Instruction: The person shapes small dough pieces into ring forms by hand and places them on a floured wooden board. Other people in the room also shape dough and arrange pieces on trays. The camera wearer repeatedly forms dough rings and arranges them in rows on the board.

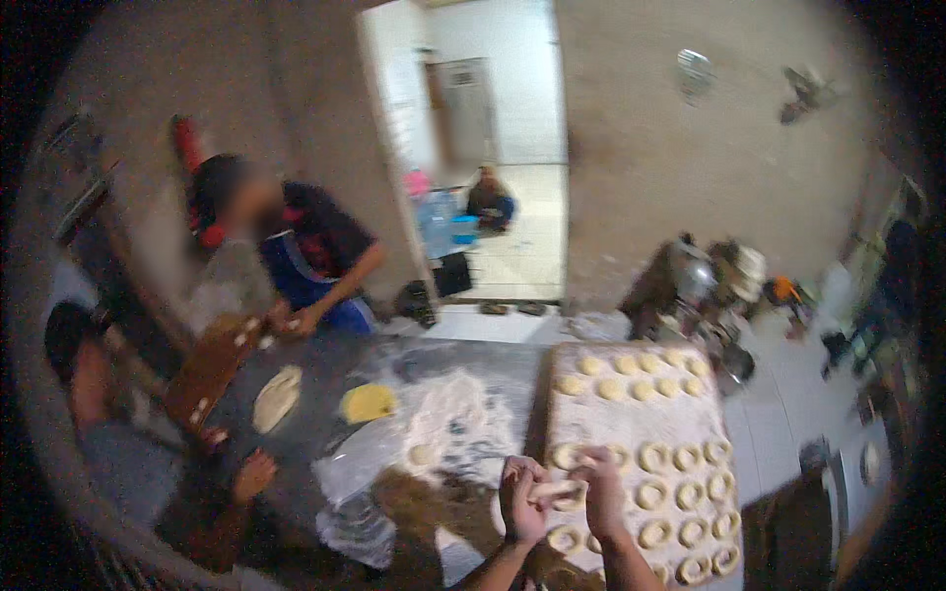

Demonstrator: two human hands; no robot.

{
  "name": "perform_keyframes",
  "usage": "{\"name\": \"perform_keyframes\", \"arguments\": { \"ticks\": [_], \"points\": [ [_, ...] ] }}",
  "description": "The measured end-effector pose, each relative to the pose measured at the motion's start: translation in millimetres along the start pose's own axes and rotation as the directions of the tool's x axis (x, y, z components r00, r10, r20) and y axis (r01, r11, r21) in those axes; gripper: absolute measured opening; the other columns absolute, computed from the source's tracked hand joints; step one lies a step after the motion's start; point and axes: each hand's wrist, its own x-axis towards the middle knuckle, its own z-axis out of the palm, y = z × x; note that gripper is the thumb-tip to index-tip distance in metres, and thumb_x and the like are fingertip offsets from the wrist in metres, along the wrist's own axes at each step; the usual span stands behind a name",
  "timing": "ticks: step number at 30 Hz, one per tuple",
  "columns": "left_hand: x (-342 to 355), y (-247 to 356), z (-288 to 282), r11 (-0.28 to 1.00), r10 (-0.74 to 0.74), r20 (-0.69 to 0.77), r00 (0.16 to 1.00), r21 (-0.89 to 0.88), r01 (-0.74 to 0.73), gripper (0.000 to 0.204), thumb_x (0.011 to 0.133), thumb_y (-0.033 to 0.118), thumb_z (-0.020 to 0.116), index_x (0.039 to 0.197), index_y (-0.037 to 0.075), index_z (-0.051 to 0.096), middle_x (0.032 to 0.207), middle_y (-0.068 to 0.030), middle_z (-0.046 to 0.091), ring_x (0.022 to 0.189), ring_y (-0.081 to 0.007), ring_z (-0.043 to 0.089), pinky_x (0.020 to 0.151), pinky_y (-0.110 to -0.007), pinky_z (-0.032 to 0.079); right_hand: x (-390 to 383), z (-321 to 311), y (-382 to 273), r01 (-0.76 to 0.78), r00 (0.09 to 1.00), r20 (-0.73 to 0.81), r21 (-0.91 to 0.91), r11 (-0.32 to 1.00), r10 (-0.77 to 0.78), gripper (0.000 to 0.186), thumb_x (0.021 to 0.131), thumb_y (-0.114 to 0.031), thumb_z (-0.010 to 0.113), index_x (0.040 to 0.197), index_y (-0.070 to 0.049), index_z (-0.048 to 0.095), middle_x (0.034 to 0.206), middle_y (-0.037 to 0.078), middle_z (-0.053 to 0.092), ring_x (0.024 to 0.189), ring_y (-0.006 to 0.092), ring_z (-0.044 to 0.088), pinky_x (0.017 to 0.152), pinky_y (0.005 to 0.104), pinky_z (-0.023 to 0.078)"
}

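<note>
Item: dough strip (557, 490), pale, short, held between both hands above the near edge of the floured tray (631, 414). Long axis runs roughly left to right, from one hand to the other.

Left hand (522, 497): closed, pinching the strip's left end.

Right hand (601, 492): closed, fingers gripping the right end; nearer the tray.

Dough rings (680, 492): in rows on the tray, just right of and beyond the right hand; closest ring touches or nearly touches it, cannot tell which.

Round dough pieces (631, 374): on the tray's far part, well beyond both hands.

Soft matt dough (558, 490); floury board (636, 419)
</note>
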Motion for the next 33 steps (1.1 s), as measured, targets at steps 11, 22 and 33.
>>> {"name": "perform_keyframes", "arguments": {
  "ticks": [11, 22, 33],
  "points": [
    [43.6, -85.9, 44.6, 0.688, 0.054, 0.217, 0.975, 0.7, -0.194, 0.017, 0.096, 0.012, 0.036, 0.095, 0.003, 0.05, 0.084, -0.003, 0.048, 0.078, -0.0105, 0.045, 0.066, -0.024, 0.038, 48.8, -97.4, -0.3, -0.087, 0.984, 0.161, 0.044, 0.995, 0.078, 0.05, 0.094, -0.034, 0.045, 0.135, -0.011, 0.028, 0.093, 0.009, 0.056, 0.073, 0.0188, 0.057, 0.07, 0.0323, 0.049],
    [113.1, -105.0, 43.8, 0.511, 0.066, 0.375, 0.925, 0.783, -0.354, 0.011, 0.089, 0.011, 0.05, 0.099, 0.007, 0.051, 0.07, -0.0095, 0.057, 0.062, -0.0212, 0.057, 0.058, -0.032, 0.044, 113.6, -89.7, 15.6, 0.021, 0.996, 0.071, 0.326, 0.945, -0.047, 0.032, 0.096, -0.041, 0.039, 0.11, -0.012, 0.042, 0.078, 0.006, 0.054, 0.064, 0.0169, 0.055, 0.056, 0.0254, 0.045],
    [147.0, -113.9, 18.9, 0.35, 0.097, 0.37, 0.924, 0.856, -0.38, 0.018, 0.095, 0.021, 0.04, 0.094, 0.007, 0.051, 0.075, -0.0185, 0.06, 0.07, -0.0366, 0.063, 0.058, -0.046, 0.045, 150.7, -78.5, 34.2, 0.223, 0.974, 0.084, -0.216, 0.951, -0.209, 0.041, 0.094, -0.042, 0.039, 0.122, -0.012, 0.043, 0.074, 0.007, 0.053, 0.062, 0.0189, 0.058, 0.055, 0.0271, 0.047]
  ]
}}
